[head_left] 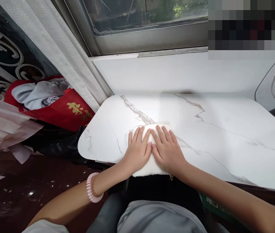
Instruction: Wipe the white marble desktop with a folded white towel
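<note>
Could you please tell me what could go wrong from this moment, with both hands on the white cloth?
The white cloth reaches the near edge of the tabletop, so it might slip over that edge if drawn back. The left hand and right hand lie flat on it rather than gripping it, so it could bunch up or slide from under them.

Plain white for the cloth (149, 169); white too for the table (227, 111), with branching grey-brown veins (139, 112) like marble. Pale pink on the wristband (89, 188), light grey on the shirt (161, 217). Red for the bag (57, 114), with gold characters (75, 108), and bluish grey for the fabric (39, 93) in it. Off-white on the curtain (62, 48), pale pink on the drape (1, 124), dark maroon on the floor (55, 195).
</note>
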The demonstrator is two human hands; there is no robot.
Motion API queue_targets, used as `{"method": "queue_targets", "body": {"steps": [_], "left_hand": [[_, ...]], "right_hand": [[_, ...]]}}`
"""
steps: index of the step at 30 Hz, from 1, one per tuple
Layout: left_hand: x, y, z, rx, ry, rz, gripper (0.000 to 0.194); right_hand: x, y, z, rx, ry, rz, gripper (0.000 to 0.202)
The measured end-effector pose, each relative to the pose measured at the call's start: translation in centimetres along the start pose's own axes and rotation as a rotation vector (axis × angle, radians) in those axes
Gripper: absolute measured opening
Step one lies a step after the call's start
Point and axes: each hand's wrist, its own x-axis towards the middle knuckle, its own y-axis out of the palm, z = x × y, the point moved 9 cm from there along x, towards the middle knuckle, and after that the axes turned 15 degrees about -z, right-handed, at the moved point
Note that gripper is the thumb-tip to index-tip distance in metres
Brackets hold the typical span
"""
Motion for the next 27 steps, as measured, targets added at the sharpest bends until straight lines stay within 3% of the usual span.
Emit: {"method": "queue_targets", "body": {"steps": [3, 6, 15, 19, 27], "left_hand": [[0.8, 0.6, -0.6, -0.038, -0.012, 0.038, 0.05], [3.2, 1.7, -0.5, -0.037, -0.02, 0.069, 0.05], [15.7, 5.9, 0.2, -0.036, 0.002, -0.026, 0.047], [20.0, 7.4, -0.1, -0.04, 0.037, -0.048, 0.047], [24.9, 9.1, -1.1, -0.056, 0.048, -0.092, 0.046]], "right_hand": [[0.2, 0.0, -1.2, -0.018, 0.017, 0.016, 0.057], [1.9, 0.7, -3.1, -0.043, 0.056, 0.058, 0.057], [11.0, 3.6, -11.3, -0.072, 0.158, 0.031, 0.057], [13.8, 4.5, -14.7, -0.052, 0.194, 0.006, 0.058], [16.7, 5.0, -18.8, -0.028, 0.222, -0.033, 0.056]]}}
